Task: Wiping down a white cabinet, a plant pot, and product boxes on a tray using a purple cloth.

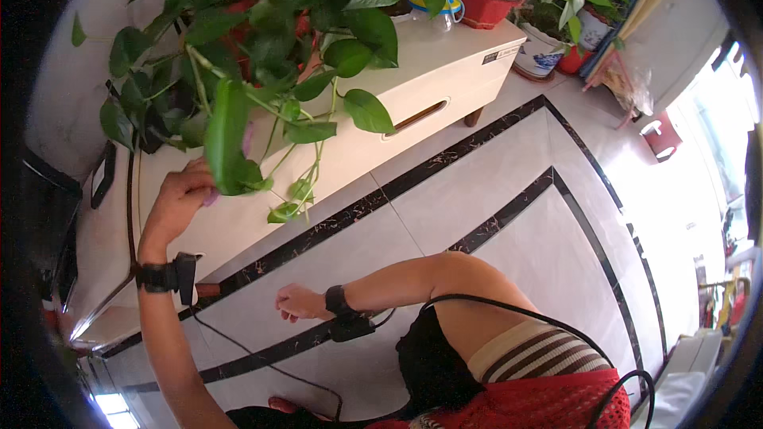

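My left hand (179,198) is over the top of a cream-white low cabinet (173,232), partly behind hanging leaves. Its fingers close on a purple cloth (211,196), of which only small parts show. A trailing pothos plant (268,59) spreads over the cabinet, and one large leaf covers my left fingertips. My right hand (298,302) hangs in front of the cabinet, above the tiled floor. Its fingers are loosely curled, and nothing shows in them. Black bands with small devices sit on both wrists.
A red flowerpot (483,3) and a clear cup with a blue and yellow lid (438,3) stand on the cabinet's far end. Beyond it is a white and blue pot (533,50) on the floor. Black cables (268,363) trail from my wrists. A black-framed object (50,208) is at left.
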